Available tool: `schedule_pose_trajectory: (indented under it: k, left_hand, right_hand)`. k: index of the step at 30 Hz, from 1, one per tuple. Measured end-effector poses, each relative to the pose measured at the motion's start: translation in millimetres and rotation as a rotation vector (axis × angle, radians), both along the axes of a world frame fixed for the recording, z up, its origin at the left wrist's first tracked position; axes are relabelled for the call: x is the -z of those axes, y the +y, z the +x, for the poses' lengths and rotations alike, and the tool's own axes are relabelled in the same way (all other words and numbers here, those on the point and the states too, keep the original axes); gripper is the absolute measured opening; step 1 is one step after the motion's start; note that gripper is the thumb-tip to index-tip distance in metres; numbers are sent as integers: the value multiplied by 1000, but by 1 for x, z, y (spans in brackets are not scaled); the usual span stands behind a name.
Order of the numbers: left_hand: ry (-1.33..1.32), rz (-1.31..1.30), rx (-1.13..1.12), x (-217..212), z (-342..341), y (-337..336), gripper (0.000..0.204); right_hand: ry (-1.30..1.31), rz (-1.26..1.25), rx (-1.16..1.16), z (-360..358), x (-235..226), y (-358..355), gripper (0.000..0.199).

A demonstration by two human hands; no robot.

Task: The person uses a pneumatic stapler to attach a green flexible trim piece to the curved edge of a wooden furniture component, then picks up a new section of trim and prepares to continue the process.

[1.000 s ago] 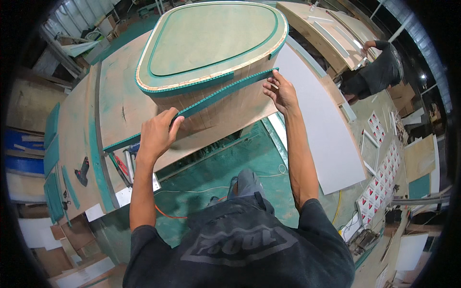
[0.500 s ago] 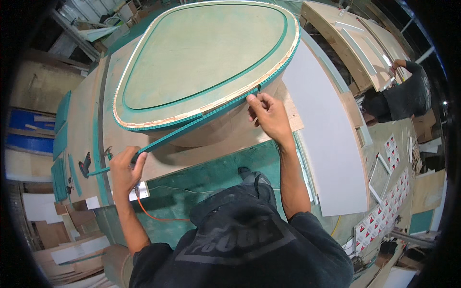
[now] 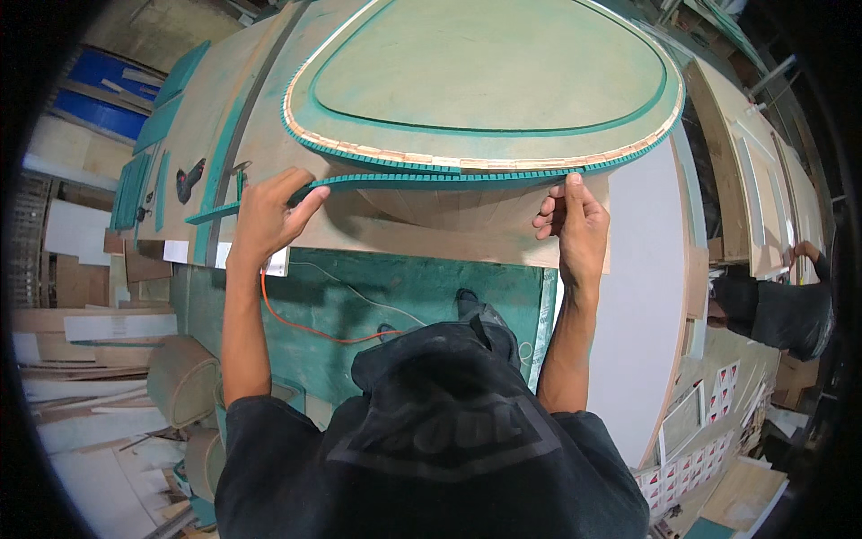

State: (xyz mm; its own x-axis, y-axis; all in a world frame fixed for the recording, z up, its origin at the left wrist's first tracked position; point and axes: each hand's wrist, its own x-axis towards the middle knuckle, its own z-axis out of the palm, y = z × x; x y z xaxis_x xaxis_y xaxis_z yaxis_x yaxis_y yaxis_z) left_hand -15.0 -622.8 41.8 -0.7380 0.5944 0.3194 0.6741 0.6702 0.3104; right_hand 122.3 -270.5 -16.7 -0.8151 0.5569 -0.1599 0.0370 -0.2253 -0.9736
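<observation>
A large rounded panel (image 3: pixel 485 76) with a pale green top lies on the bench, its edge lined with light wood blocks (image 3: pixel 404 158). A long green notched strip (image 3: pixel 431 182) runs along the panel's near edge. It touches the edge at the right and stands apart toward the left. My left hand (image 3: pixel 271 216) is closed round the strip's free length, whose tail sticks out past the hand to the left. At the near right edge, my right hand (image 3: pixel 582 232) presses its thumb on the strip, the other fingers curled below.
A dark glue-gun-like tool (image 3: pixel 189 180) and several green pieces (image 3: pixel 132 191) lie on the bench at left. An orange cord (image 3: pixel 296 325) hangs to the floor. A long white sheet (image 3: pixel 642 296) stretches along the right. Farther right, another person (image 3: pixel 777 310) stands by another bench.
The view has turned, so the panel sits farther up and right. My right hand is farther right along the edge. My left hand still holds the strip.
</observation>
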Motion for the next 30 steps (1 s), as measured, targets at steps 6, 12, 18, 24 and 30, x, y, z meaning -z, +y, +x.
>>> schedule_pose_trajectory:
  k: [6, 12, 18, 24, 30]
  left_hand:
    - [13, 2, -23, -3, 4, -7, 27]
    - [-18, 10, -49, 1, 3, -6, 29]
    - [12, 46, -41, 5, 3, -9, 29]
    - [40, 53, -41, 7, 8, -6, 28]
    - [3, 33, -58, 6, 14, -11, 27]
  right_hand:
    - [20, 29, -34, -1, 3, -1, 43]
    - [68, -18, -30, -2, 5, 2, 38]
    - [52, -14, -66, 0, 1, 3, 39]
    - [65, -76, -52, 7, -6, -20, 48]
    - [124, -61, 62, -6, -11, -77, 88]
